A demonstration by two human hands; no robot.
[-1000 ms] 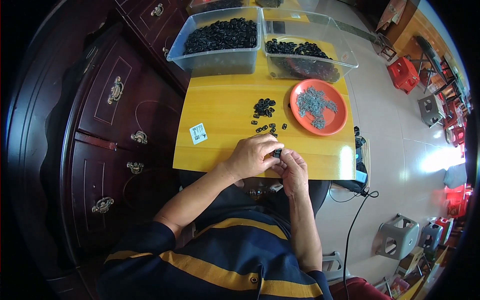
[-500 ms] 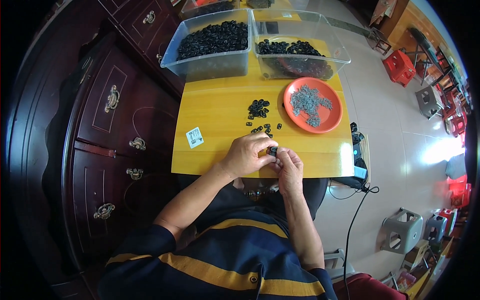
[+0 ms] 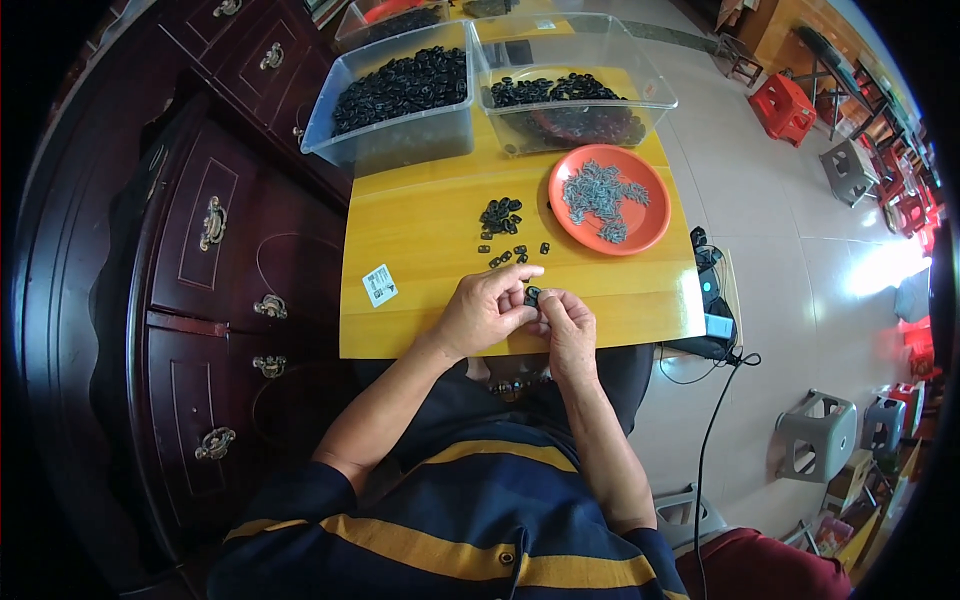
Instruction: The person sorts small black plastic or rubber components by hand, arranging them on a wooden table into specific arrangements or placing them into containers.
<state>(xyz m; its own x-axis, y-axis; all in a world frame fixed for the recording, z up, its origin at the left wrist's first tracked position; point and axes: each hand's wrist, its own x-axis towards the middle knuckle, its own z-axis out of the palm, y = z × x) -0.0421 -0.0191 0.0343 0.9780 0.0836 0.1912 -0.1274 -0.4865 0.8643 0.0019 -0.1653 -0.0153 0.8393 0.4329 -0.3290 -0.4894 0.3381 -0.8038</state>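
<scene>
Just over the near edge of the table, a small black oval plastic piece [image 3: 532, 296] sits between my two hands. My right hand [image 3: 571, 335] pinches it with thumb and fingertips. My left hand [image 3: 484, 315] has its thumb and curled fingers against the piece, while its index finger stretches out above. Whatever lies under the left fingers is hidden. Beyond the hands is a small pile of similar black pieces [image 3: 499, 214], with several loose ones nearer to me. An orange-red plate [image 3: 648, 225] to the right bears many small grey metal pins or screws [image 3: 600, 195], too small to tell.
Two clear plastic bins, the left bin [image 3: 400, 138] and the right bin [image 3: 655, 95], hold many black pieces at the table's far end. A white label [image 3: 380, 285] lies at left. Dark wooden drawers [image 3: 215, 260] flank the table; a cable [image 3: 705, 450] hangs at right.
My left index finger has lifted off the black piece and straightened. The piece now shows more of its face between the hands. The whole view has shifted slightly.
</scene>
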